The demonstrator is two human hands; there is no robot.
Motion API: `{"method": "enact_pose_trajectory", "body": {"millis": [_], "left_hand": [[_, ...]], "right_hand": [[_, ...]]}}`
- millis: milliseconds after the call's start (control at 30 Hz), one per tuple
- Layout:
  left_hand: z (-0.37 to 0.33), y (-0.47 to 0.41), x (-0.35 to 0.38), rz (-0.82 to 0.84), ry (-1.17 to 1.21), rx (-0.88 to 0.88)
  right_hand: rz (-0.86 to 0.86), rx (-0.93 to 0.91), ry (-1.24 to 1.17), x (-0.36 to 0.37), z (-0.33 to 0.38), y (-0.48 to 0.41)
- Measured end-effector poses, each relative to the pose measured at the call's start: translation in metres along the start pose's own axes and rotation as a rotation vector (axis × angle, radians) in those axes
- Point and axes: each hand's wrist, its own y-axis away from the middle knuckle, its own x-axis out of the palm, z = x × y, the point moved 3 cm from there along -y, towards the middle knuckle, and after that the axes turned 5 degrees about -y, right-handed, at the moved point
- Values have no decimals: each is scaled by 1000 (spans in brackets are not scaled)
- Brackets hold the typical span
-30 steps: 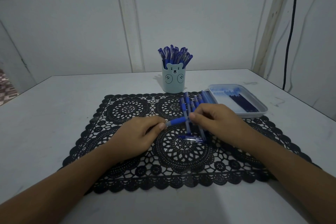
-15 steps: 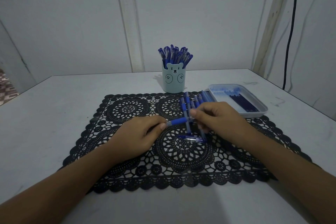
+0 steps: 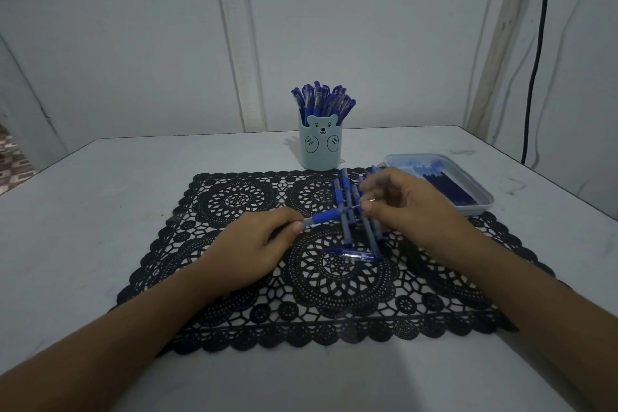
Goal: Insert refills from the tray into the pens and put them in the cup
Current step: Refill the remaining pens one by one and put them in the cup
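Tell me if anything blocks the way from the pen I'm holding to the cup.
Nothing upright does. Loose pens lie flat on the mat between the held pen and the cup; lifting should clear them. The cup is crowded.

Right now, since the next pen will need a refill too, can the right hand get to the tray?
Probably yes. The tray lies just beyond the right hand, with nothing between them; but it is pinching a refill at the pen held by the left hand.

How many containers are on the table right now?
2. The bear cup, full of pens, stands just beyond the mat's far edge; the tray holding refills lies to its right, past the right hand. Nothing suggests a hidden one.
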Motion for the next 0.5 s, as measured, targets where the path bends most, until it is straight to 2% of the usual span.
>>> {"method": "enact_pose_trajectory", "body": {"millis": [67,133,200,333,400,500], "left_hand": [[0,0,-1,-13,-4,-25],[-1,0,-2,-30,-12,-44],[0,0,-2,-52,-14,-62],[2,-1,-2,-66,-21,-80],[1,0,-2,-66,-22,-73],[2,0,-2,-59,-22,-75]], "right_hand": [[-64,58,-44,-5,-5,-2],[-100,79,11,-9,-5,-2],[-34,44,203,-10,-2,0],[241,-108,606,7,2,7],[295,-145,659,12,2,8],[256,-110,620,10,3,7]]}}
